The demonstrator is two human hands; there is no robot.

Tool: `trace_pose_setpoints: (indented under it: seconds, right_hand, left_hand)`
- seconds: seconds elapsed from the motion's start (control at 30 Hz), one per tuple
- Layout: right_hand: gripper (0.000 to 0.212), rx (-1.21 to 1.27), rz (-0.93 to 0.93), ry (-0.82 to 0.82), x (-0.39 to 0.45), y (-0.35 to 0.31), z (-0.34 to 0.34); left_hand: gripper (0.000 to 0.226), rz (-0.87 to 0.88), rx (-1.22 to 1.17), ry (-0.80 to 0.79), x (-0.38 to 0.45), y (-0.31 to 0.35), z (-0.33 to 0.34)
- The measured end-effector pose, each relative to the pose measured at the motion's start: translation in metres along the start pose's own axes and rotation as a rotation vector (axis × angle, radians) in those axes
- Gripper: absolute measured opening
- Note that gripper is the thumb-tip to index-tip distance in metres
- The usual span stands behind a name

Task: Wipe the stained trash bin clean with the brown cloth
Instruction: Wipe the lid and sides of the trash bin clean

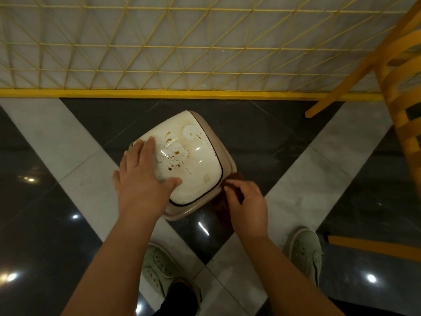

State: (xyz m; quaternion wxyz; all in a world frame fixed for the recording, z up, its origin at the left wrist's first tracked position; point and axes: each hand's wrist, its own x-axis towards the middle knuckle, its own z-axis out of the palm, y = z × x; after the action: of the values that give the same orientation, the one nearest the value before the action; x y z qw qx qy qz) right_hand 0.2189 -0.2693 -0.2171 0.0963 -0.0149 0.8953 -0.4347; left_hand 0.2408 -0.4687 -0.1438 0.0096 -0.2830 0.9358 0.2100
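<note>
The cream plastic trash bin with brown stains (191, 160) stands at centre frame. The left hand (141, 179) rests on its lid, fingers spread. At five o'clock, the right hand (247, 206) pinches the brown cloth (222, 205) beside the bin's rim.

No text, label, brand, number or sign can be read anywhere in the view. The white lid of the trash bin (193, 160) carries only brown stains and a small pale square patch toward its five o'clock corner, too faint to show any lettering. The shoes (304, 252) show nothing but perforation dots, with no mark or logo.
</note>
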Motion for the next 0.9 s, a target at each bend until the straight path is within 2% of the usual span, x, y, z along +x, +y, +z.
trace_pose_setpoints:
  seconds: [0.1,0.2,0.3,0.33,0.43,0.47,0.6,0.7,0.9]
  right_hand:
    - [0.019,-0.107,-0.105,-0.037,0.004,0.006,-0.007]
    - [0.018,-0.063,-0.070,0.009,0.011,0.006,-0.008]
    - [0.018,-0.115,-0.151,-0.091,-0.002,0.010,-0.003]
    - [0.017,-0.119,-0.133,-0.078,-0.001,0.015,-0.007]
    - [0.015,0.005,0.166,0.114,0.025,0.022,-0.025]
    - [0.015,0.040,0.234,0.128,0.037,0.020,-0.028]
    - [0.011,0.259,0.328,-0.047,0.071,-0.001,-0.024]
    - [0.013,0.406,0.441,-0.165,0.066,-0.009,-0.014]
    - [0.011,0.562,0.628,-0.192,0.007,0.006,-0.005]
  left_hand:
    - [0.101,0.013,0.012,0.008,-0.001,0.000,-0.001]
    - [0.101,0.004,0.019,0.000,-0.002,0.001,-0.001]
    - [0.100,0.005,0.026,0.001,-0.003,0.002,-0.002]
    - [0.100,0.004,0.038,0.001,-0.002,0.002,-0.003]
    - [0.100,0.020,0.072,0.012,-0.002,0.001,-0.002]
    - [0.099,0.030,0.079,0.015,-0.002,0.000,-0.002]
    - [0.098,0.056,0.094,-0.001,0.001,-0.002,-0.003]
    - [0.096,0.067,0.171,-0.005,0.002,-0.002,-0.006]
    - [0.097,0.124,0.352,-0.033,0.004,0.003,-0.009]
